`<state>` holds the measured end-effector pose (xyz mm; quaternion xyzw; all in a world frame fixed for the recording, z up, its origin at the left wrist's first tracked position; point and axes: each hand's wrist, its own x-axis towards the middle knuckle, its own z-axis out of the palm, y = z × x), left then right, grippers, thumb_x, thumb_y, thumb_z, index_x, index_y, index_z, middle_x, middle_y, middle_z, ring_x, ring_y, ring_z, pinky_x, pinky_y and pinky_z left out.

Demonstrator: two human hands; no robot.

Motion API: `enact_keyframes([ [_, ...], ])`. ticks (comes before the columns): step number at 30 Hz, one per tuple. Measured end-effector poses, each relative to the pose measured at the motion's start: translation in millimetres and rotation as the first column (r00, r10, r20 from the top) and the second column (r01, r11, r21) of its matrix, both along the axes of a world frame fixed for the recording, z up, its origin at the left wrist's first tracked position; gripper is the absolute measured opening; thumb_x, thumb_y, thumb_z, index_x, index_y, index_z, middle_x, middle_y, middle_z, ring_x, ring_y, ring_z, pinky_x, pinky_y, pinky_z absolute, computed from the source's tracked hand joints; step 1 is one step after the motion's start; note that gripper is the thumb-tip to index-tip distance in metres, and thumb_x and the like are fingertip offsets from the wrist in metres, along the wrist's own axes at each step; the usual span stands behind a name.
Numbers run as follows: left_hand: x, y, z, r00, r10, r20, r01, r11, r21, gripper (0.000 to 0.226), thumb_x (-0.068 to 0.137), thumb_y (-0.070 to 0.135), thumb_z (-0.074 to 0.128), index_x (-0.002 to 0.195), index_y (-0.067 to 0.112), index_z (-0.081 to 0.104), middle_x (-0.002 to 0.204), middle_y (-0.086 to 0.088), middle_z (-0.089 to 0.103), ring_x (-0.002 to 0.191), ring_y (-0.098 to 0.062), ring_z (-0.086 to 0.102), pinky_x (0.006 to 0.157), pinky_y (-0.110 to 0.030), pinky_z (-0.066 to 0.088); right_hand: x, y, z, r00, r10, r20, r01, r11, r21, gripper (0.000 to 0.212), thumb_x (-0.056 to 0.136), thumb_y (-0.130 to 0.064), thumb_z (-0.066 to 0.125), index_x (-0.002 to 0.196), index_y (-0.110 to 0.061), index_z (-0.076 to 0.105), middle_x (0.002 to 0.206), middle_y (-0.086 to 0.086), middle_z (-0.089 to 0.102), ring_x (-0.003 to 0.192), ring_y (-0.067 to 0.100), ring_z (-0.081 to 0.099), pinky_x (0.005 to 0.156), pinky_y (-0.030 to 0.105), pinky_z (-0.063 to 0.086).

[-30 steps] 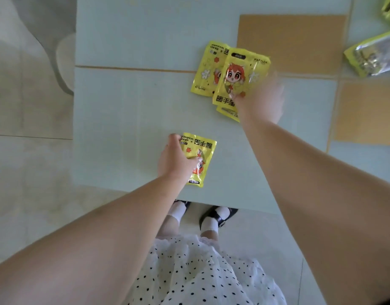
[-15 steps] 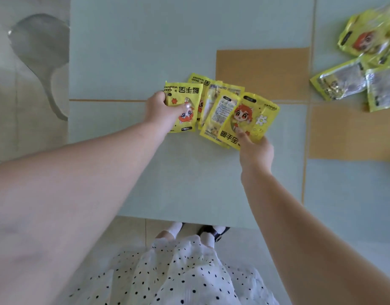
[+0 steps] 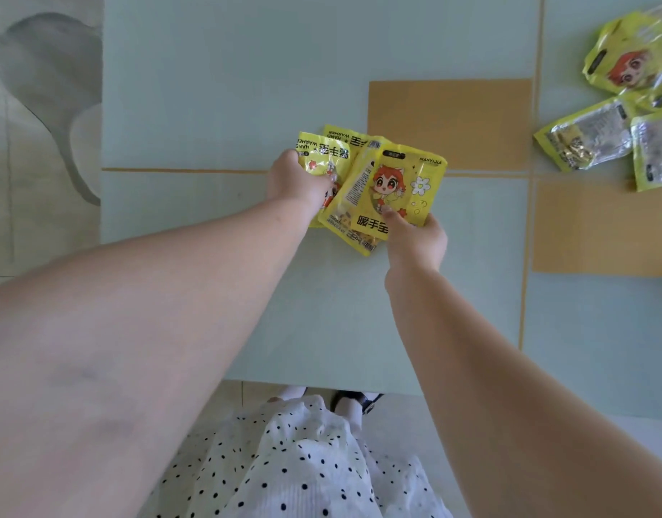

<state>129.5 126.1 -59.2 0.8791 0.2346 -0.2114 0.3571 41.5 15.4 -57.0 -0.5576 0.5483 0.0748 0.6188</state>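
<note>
From the head camera, the left hand [image 3: 297,181] gripped a yellow packet [image 3: 322,155], its fingers curled over the packet's face, with the print upside down to the viewer. The right hand [image 3: 417,244] pinched the lower edge of the front packet [image 3: 404,181], thumb on top beside the black lettering; this packet showed a red-haired cartoon figure and a white flower. Both packets belonged to one overlapping fan over the middle of the pale green table [image 3: 228,87], where the front packet lay over a third packet [image 3: 353,188] turned back-side up, and a fourth [image 3: 344,135] peeked out behind. Whether the fan rested on the table or was raised off it could not be told. An orange patch [image 3: 452,121] lay just beyond the fan. Well apart, at the table's far right, lay more packets [image 3: 591,138], some silver side up. Below the table's near edge showed a dotted dress [image 3: 303,465] and a dark shoe [image 3: 366,402].
</note>
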Motion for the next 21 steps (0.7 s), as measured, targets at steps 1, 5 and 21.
enact_keyframes([
  [1,-0.4,-0.2,-0.4,1.0,0.01,-0.006,-0.01,1.0,-0.01,0.029,0.077,0.024,0.075,0.085,0.016,0.048,0.092,0.0,0.057,0.079,-0.02,0.055,0.065,-0.028,0.045,0.9,0.0,-1.6,1.0,-0.005,-0.002,0.005,1.0,0.007,0.013,0.08,-0.021,0.071,0.076,-0.023,0.059,0.075,-0.008,0.062,0.066,0.013,0.059,0.06,0.026,0.047],
  [5,-3.2,4.3,-1.4,0.997,0.06,-0.044,-0.064,0.995,-0.081,0.031,0.077,0.024,0.075,0.097,0.014,0.054,0.094,-0.001,0.058,0.072,-0.018,0.056,0.057,-0.026,0.043,1.8,0.4,-7.8,1.0,-0.027,-0.015,0.028,1.0,0.004,0.019,0.079,-0.02,0.071,0.071,-0.027,0.056,0.079,-0.007,0.065,0.083,0.021,0.068,0.08,0.041,0.058],
  [21,-15.9,13.8,18.4,0.992,0.09,-0.084,-0.107,0.969,-0.222,0.031,0.079,0.028,0.071,0.094,0.012,0.049,0.089,-0.007,0.051,0.073,-0.023,0.043,0.061,-0.028,0.034,-20.0,-17.7,8.4,0.993,-0.11,-0.038,0.113,0.988,0.106,0.017,0.083,-0.016,0.069,0.072,-0.025,0.059,0.076,-0.006,0.065,0.072,0.014,0.065,0.062,0.026,0.049],
])
